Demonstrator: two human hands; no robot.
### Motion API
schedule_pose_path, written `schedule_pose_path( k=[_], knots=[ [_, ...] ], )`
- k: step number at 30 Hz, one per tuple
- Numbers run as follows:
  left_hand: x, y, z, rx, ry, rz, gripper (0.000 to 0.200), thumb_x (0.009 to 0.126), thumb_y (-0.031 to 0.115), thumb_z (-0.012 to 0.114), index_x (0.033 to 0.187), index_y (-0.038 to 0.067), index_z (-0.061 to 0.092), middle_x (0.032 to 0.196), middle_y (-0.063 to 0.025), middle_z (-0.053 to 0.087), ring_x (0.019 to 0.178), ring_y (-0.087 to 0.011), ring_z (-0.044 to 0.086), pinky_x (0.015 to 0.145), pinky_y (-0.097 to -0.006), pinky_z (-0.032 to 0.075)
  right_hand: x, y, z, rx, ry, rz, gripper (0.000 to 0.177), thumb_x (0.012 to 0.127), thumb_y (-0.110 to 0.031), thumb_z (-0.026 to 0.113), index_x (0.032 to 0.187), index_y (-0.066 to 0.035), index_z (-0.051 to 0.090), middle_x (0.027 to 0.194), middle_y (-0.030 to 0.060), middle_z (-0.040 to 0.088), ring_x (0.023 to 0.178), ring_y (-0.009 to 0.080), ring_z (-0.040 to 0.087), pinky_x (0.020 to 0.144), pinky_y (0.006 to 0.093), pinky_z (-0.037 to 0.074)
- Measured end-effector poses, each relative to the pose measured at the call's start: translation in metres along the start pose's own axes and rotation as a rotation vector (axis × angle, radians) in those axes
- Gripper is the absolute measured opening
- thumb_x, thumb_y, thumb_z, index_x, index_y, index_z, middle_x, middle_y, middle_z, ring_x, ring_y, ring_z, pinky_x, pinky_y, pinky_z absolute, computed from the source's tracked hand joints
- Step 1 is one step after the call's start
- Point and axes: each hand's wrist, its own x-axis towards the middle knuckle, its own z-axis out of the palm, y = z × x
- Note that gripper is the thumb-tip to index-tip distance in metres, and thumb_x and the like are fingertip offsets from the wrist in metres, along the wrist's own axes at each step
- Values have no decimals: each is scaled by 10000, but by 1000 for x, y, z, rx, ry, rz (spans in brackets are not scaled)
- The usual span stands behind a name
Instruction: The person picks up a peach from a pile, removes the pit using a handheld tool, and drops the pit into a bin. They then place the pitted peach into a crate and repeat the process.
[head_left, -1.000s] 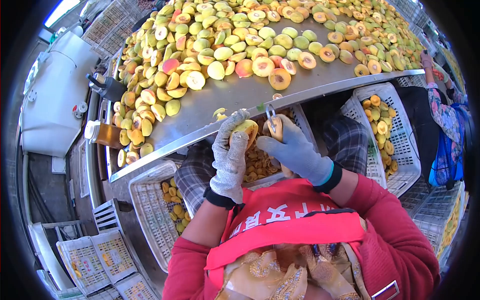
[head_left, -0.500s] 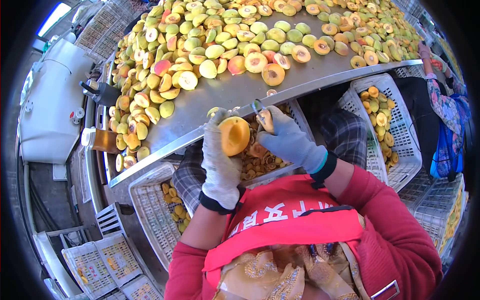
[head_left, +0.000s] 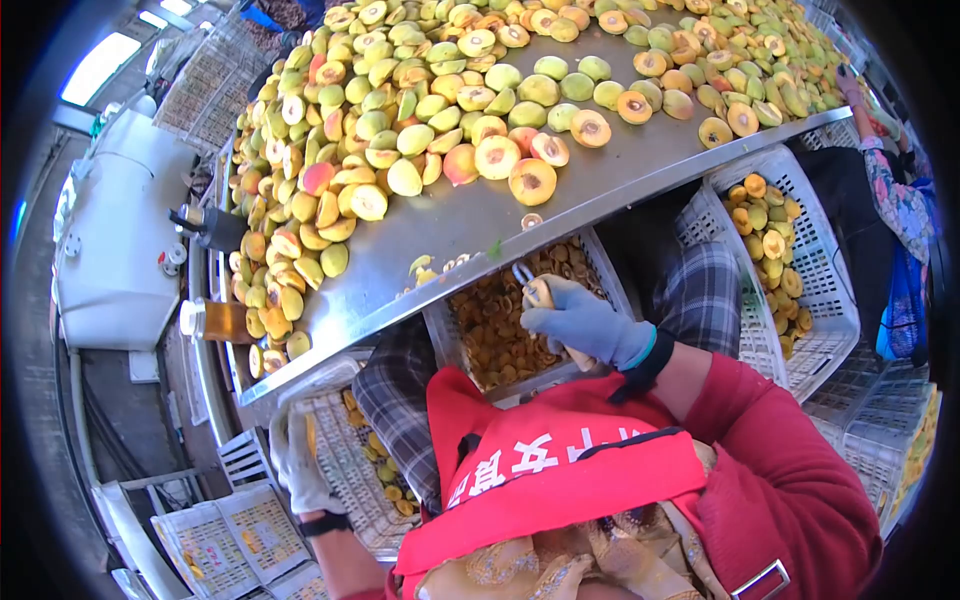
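Note:
In my gloved right hand [head_left: 590,322] is a pitting tool [head_left: 538,293] with a light wooden handle and a curved metal end. My fingers are closed round it, above a crate of pits and scraps [head_left: 437,335] between my knees. Down at the left, my gloved left hand [head_left: 298,465] is at the rim of a white crate [head_left: 345,450] holding several peach halves. An orange edge of a peach half [head_left: 312,436] shows beside its fingers; the rest is hidden by the glove.
A metal table [head_left: 420,235] bears a large heap of halved peaches [head_left: 400,140]. Another white crate of peach halves [head_left: 825,300] stands at the right. A jar of amber liquid [head_left: 215,321] is at the table's left end. A co-worker's sleeve [head_left: 900,205] shows at far right.
My left hand has moved from in front of me down and left to the side crate, with the peach half. My right hand has lowered slightly, still holding the pitting tool.

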Motion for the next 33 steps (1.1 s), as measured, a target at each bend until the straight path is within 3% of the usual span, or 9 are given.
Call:
schedule_pose_path(
  k=[1, 5, 8, 12, 13, 15, 18, 25, 33],
  knots=[
    [0, 11, -3, 283, 91, 11, 455, 875, 236, 593, 1228, -30, 486, 1187, -135, 526, 1094, -209, 483, 961, -326, 372, 3, 0, -1, 30, -29, -8, 188, 813, -167, 626, 934, -86, 506, 758, -2, 539, 551, 68, 509, 479, 213, 441],
    [19, 96, 70, -122, -136, 208, 480, 853, 134, 593, 1273, -43, 444, 1172, -126, 527, 1086, -180, 482, 938, -311, 381, 2, -1, -8, 115, -124, 77, 178, 818, -172, 624, 915, -82, 506, 756, -5, 547, 579, 63, 516, 493, 214, 444],
    [50, 142, 174, 276, -318, 274, 528, 805, 105, 630, 1286, -12, 446, 1059, -77, 588, 909, -123, 551, 767, -251, 456, 2, 3, -19, 124, -115, 15, 157, 831, -165, 614, 921, -74, 523, 759, 7, 559, 652, 76, 542, 554, 229, 462],
    [69, 178, 301, 487, -604, 701, 726, 784, 400, 630, 1348, 18, 378, 1183, -189, 570, 1051, -273, 574, 893, -311, 431, 0, 7, -35, 304, -24, -120, 153, 837, -172, 605, 928, -65, 544, 773, 18, 575, 694, 95, 559, 600, 240, 464],
    [58, 200, 318, 470, -698, 448, 709, 787, 357, 641, 1355, 29, 373, 1187, -186, 571, 1069, -264, 570, 899, -310, 429, -2, 4, -40, 317, -11, -99, 187, 841, -180, 611, 967, -56, 551, 790, 14, 573, 711, 96, 555, 622, 242, 466],
    [74, 174, 362, 356, -811, 494, 660, 773, 290, 666, 1329, 45, 407, 1163, -178, 588, 1061, -265, 575, 890, -319, 435, -7, -1, -52, 344, 16, -53, 260, 847, -195, 622, 1047, -39, 565, 824, 6, 568, 745, 96, 546, 665, 246, 469],
    [61, 184, 377, 719, -776, 530, 576, 747, 213, 694, 1247, 35, 468, 1076, -149, 615, 981, -241, 593, 849, -310, 453, -3, 6, -61, 314, 61, -35, 229, 855, -174, 606, 1032, -34, 562, 825, 8, 572, 743, 96, 546, 668, 250, 468],
    [47, 202, 322, -78, -713, 283, 438, 681, 83, 720, 1075, 0, 548, 923, -77, 615, 791, -144, 603, 669, -255, 497, -12, -4, -73, 468, 80, -138, 202, 869, -211, 600, 1008, -70, 562, 800, 23, 579, 714, 87, 542, 630, 238, 458],
    [-24, 161, 268, -276, -1015, 25, 485, 742, 111, 705, 1176, -3, 521, 1056, -79, 591, 944, -153, 575, 840, -270, 477, 1, 8, -43, 479, 26, -272, 292, 898, -291, 570, 1081, -65, 547, 743, 16, 570, 522, 91, 523, 454, 231, 434]
  ],
)
